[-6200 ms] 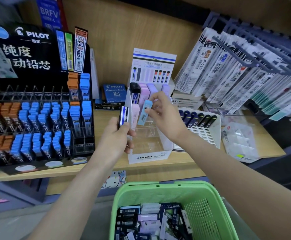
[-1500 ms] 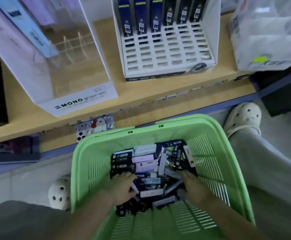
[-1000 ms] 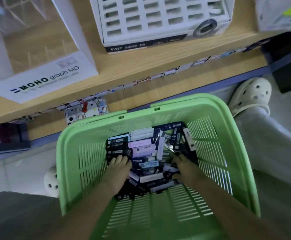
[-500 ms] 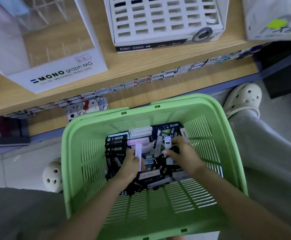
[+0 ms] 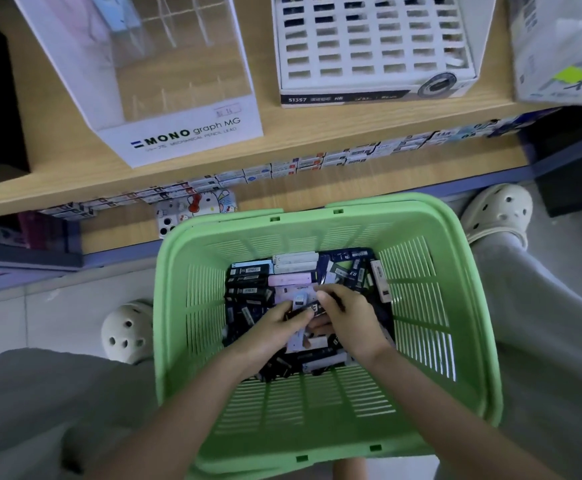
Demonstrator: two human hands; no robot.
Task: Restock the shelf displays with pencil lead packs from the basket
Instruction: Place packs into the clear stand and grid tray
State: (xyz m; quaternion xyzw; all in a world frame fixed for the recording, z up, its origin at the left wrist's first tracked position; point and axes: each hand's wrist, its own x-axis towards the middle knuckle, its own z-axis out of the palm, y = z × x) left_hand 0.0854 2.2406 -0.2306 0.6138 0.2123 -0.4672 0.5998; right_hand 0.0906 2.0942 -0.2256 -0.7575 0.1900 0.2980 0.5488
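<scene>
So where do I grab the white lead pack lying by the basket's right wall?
Pinch the white lead pack across its long edges near mid-length, coming straight down. It lies atop the pile, long axis running away from the person; the green basket wall crowds its right side, so a sideways approach looks blocked.

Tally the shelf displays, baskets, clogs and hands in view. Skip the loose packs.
Shelf displays: 2 (MONO display, white grid display)
Green basket: 1
Clogs: 2 (left clog, right clog)
Hands: 2 (left hand, right hand, both gripping lead packs)
Total: 7
</scene>
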